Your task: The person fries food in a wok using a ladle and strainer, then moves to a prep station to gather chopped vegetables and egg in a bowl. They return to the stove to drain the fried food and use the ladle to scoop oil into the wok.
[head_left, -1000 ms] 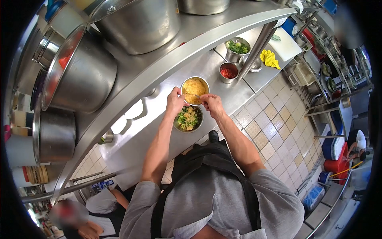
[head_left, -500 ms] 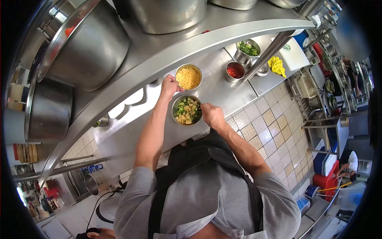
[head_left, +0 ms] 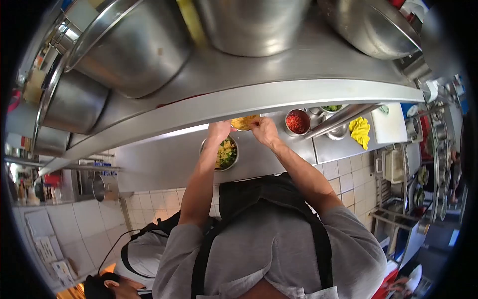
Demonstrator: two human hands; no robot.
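Note:
A small steel bowl of chopped yellow food [head_left: 241, 123] sits partly under the front edge of the overhead shelf. My left hand [head_left: 219, 131] closes on its left rim, and my right hand [head_left: 265, 131] has its fingers closed at the right rim. Just nearer to me, a second steel bowl [head_left: 236, 162] stands on the counter with green and yellowish chopped food in it. My left wrist and forearm cover that bowl's left side. The far part of the yellow food's bowl is hidden by the shelf.
The steel shelf [head_left: 279, 94] crosses low over the counter [head_left: 164, 164], bearing several big pots. To the right stand a container of red chopped food [head_left: 298, 122], a shelf post [head_left: 343, 121], a yellow cloth [head_left: 359, 132] and a white board [head_left: 390, 127]. Another person [head_left: 142, 256] is at lower left.
My right hand has left the rim of the green-food bowl and come up to the yellow food's bowl. My left hand stays on that bowl. The view has shifted, so the shelf covers more.

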